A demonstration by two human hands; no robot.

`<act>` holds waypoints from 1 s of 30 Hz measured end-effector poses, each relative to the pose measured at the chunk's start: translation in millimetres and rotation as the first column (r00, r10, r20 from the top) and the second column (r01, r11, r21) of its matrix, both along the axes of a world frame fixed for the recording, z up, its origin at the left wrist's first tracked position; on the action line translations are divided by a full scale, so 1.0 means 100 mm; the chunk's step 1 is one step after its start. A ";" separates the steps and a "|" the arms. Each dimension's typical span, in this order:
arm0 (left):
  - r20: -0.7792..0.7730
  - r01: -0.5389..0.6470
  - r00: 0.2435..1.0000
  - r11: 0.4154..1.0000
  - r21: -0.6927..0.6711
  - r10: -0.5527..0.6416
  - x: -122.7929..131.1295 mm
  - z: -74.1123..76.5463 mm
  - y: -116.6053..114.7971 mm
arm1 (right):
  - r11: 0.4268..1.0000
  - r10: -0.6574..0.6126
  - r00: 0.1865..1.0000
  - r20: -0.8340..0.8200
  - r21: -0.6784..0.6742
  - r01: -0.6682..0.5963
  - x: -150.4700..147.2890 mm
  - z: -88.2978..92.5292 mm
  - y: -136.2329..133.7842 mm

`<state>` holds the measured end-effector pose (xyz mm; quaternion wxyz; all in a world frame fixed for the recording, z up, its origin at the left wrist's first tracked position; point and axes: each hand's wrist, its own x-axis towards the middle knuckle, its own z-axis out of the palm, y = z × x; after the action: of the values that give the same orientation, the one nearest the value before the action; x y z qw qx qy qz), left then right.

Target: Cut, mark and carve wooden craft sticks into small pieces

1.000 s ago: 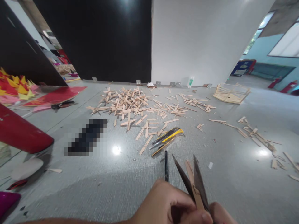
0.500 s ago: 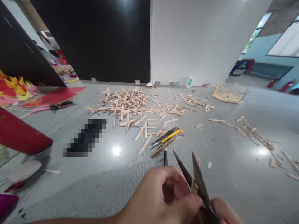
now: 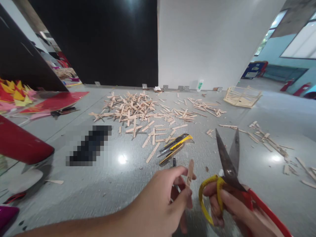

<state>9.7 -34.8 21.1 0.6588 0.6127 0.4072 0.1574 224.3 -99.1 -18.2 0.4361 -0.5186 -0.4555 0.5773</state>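
Note:
Between the thumb and fingertips of my left hand (image 3: 168, 194) is a short flat wooden craft stick (image 3: 190, 172), held upright with a dark mark on it. My right hand (image 3: 237, 207) grips a pair of scissors (image 3: 229, 171) with one yellow and one red handle. Their blades are spread and point away from me, with nothing between them. Just beyond my left hand lie a yellow and black utility knife (image 3: 176, 144), a thin yellow-edged strip beside it, and a dark pen (image 3: 174, 162), partly hidden by my fingers.
A heap of wooden craft sticks (image 3: 133, 107) lies ahead, with loose ones around it. A small stick-built frame (image 3: 243, 97) stands back right, near a white glue bottle (image 3: 200, 85). Scraps (image 3: 269, 140) are scattered right. A red cylinder (image 3: 24, 141) lies left.
My right hand has moved up and right with the scissors, whose blades are now away from the stick. My left hand has turned slightly, showing the craft stick raised in its fingers.

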 end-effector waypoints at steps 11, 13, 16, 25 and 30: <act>-0.090 0.301 0.953 0.925 0.231 -0.288 -0.01 -0.09 0.01 | 0.998 -0.037 0.980 0.195 -0.047 0.048 -0.09 -0.24 -0.02; -0.129 0.299 0.953 0.921 0.248 -0.275 -0.01 -0.09 -0.01 | 0.996 -0.065 0.972 0.226 -0.043 0.076 -0.12 -0.18 -0.03; -0.200 0.295 0.944 0.941 0.166 -0.261 -0.02 -0.12 -0.03 | 0.996 -0.066 0.944 0.325 -0.032 0.080 -0.16 -0.07 -0.03; -0.226 0.201 0.960 0.969 0.146 -0.165 0.07 -0.19 -0.09 | 0.991 -0.106 0.905 0.411 -0.028 0.128 -0.19 -0.09 -0.05; -0.099 0.148 0.983 0.986 -0.071 -0.154 0.08 -0.24 -0.10 | 0.998 -0.048 0.916 0.399 -0.014 0.059 -0.15 -0.13 -0.01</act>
<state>17.7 -44.8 -2.8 0.6659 0.6280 0.3980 0.0618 208.8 -100.1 -31.3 0.3433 -0.6430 -0.5131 0.4532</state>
